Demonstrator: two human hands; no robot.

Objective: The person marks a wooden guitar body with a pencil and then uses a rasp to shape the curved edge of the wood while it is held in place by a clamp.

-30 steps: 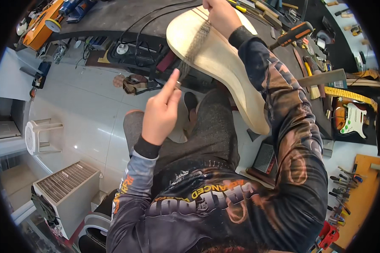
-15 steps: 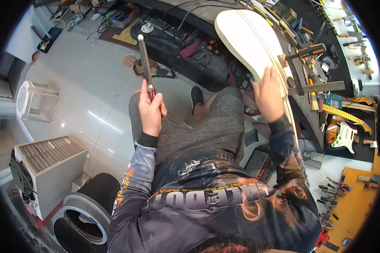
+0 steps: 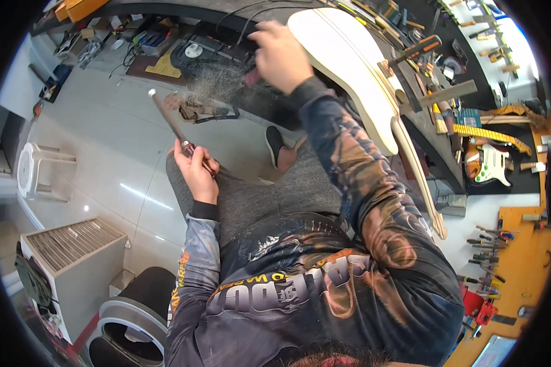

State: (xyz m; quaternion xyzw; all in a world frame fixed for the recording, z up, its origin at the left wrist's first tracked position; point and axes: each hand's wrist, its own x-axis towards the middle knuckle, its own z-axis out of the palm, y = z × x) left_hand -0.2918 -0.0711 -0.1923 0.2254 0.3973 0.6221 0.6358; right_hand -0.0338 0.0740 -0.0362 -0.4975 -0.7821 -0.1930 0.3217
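My left hand (image 3: pixel 199 174) is closed round the dark red handle of a file (image 3: pixel 170 117). Its long shaft slants up and left over the floor, ending in a pale tip. My right hand (image 3: pixel 283 58) is empty, fingers apart and a little blurred, just left of a cream-white guitar body (image 3: pixel 343 52). The body lies on the workbench at an angle, with its neck (image 3: pixel 421 177) pointing down toward my right side. A clamp with an orange and black handle (image 3: pixel 417 49) stands at the body's right edge. Fine dust (image 3: pixel 214 85) hangs in the air left of my right hand.
Hand tools crowd the bench to the right, near a sunburst guitar (image 3: pixel 490 165) with a white pickguard. A white stool (image 3: pixel 37 171), a slatted white cabinet (image 3: pixel 73 244) and a round bin (image 3: pixel 131 318) stand on the left. Screwdrivers hang from a wooden panel (image 3: pixel 520 244).
My right hand has left the guitar body's surface and swung up and left, and dust now flies beside it. The file in my left hand has dropped and tilted left.
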